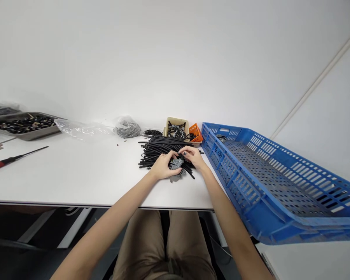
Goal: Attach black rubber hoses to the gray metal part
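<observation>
My left hand (162,165) is curled around a small grey metal part (177,162) just above the white table (76,175). My right hand (193,155) pinches the same part from the right, fingers bent onto its top. Both hands sit at the near edge of a pile of black tubes (160,149). A second grey piece (177,178) lies on the table right under the hands.
A large blue slotted crate (280,182) fills the right side, overhanging the table edge. Behind the tubes stand a beige box (176,128) and a small orange box (196,132) of black parts. At left lie plastic bags (84,128), a metal tray (23,125) and a red-handled screwdriver (14,158).
</observation>
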Motion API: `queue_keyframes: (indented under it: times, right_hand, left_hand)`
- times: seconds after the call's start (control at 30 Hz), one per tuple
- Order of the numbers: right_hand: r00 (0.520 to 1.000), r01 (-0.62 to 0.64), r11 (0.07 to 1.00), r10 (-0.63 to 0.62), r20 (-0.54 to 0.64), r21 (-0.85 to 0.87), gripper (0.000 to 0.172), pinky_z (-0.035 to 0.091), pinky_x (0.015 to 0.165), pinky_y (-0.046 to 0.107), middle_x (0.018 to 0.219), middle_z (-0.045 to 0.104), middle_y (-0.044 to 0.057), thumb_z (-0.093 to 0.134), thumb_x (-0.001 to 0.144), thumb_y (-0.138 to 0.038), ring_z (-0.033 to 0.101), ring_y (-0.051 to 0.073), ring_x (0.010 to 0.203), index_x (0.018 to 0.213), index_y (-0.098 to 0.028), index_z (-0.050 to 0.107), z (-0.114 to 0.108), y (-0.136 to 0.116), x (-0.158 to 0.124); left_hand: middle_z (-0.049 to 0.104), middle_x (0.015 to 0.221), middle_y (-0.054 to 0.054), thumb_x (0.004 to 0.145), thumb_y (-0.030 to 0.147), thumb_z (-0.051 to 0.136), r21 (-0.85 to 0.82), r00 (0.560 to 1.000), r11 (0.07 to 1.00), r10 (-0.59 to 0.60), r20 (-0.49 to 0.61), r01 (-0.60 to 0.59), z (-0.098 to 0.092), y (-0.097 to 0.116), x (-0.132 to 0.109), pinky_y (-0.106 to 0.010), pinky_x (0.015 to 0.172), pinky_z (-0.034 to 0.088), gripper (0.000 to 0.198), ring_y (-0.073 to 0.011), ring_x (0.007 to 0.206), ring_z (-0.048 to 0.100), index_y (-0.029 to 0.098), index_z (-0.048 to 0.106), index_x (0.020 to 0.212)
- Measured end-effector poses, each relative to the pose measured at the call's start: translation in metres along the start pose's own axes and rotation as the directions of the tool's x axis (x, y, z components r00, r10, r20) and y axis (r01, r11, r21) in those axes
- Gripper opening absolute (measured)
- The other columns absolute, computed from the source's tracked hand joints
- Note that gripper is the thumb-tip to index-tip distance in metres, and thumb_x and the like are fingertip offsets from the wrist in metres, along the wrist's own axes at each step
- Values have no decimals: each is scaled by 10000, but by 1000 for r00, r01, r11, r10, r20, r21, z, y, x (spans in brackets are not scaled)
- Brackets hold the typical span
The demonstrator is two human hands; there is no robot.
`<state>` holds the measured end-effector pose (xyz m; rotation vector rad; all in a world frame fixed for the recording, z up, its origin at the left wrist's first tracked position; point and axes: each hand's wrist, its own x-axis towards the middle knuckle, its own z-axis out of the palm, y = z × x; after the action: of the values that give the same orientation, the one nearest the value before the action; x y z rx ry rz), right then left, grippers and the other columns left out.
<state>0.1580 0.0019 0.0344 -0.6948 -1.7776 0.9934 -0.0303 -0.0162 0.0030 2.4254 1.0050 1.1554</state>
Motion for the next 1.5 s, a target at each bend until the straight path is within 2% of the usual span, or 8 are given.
queue_keyframes:
  times: [0.2,0.43,0.57,0.67,0.83,1.0,1.17,1.5]
  right_hand:
    - [964,-86,995,94,250,-42,404,413,711,279,859,632,58,767,650,-447,552,174,781,897,-132,709,-16,-2,-7]
    - [987,-120,992,122,101,-28,303,411,668,260,712,551,-10,769,661,-367,493,123,669,771,-130,615,2,13,-3]
    - [963,-174,981,152,224,81,357,441,783,277,908,629,56,776,666,-369,578,169,866,902,-129,656,-6,8,-6]
    - [941,-239,957,187,281,166,399,461,730,270,925,650,91,775,670,-420,605,173,831,905,-123,651,-8,11,-9]
    - [953,-260,919,195,233,297,393,471,700,244,796,651,38,824,629,-397,621,149,777,821,-160,576,2,22,-8]
    - [925,-328,870,217,311,369,443,475,690,245,868,674,84,826,613,-429,624,150,767,874,-141,613,3,21,-9]
    - [935,-324,853,222,278,408,386,473,691,234,829,679,42,839,615,-345,613,124,717,853,-161,598,2,20,-10]
    - [938,-330,835,236,254,440,478,475,696,240,832,676,52,872,551,-321,636,143,754,875,-160,559,6,23,-9]
  left_hand:
    - [609,1046,-39,736,416,647,-17,1000,1000,1,5,-1,-1,0,0,-375,890,439,414,-250,931,594,218,491,1064]
    - [628,958,-13,710,386,696,-62,999,998,-21,-42,19,-1,1,0,-317,810,469,478,-224,891,619,218,478,1100]
    - [627,1002,-32,723,422,671,-62,999,998,-24,-31,22,-2,2,1,-332,803,465,466,-237,878,616,217,487,1098]
    - [624,1008,-33,725,434,665,-63,999,998,-23,-25,21,-2,1,1,-338,818,463,474,-240,890,613,220,484,1107]
    - [623,990,-37,703,410,667,-55,999,998,-34,-40,32,-2,1,1,-351,837,454,491,-248,909,604,217,480,1114]
    - [624,1000,-45,719,417,644,-62,999,998,-34,-35,32,-3,1,1,-349,834,458,472,-239,887,608,212,475,1109]
    - [631,948,-33,717,403,647,-76,999,997,-35,-33,32,-3,1,2,-336,810,462,481,-230,848,617,210,467,1119]
    - [629,968,-33,704,402,658,-64,998,997,-51,-38,48,-4,0,2,-338,818,468,480,-233,859,619,213,483,1109]
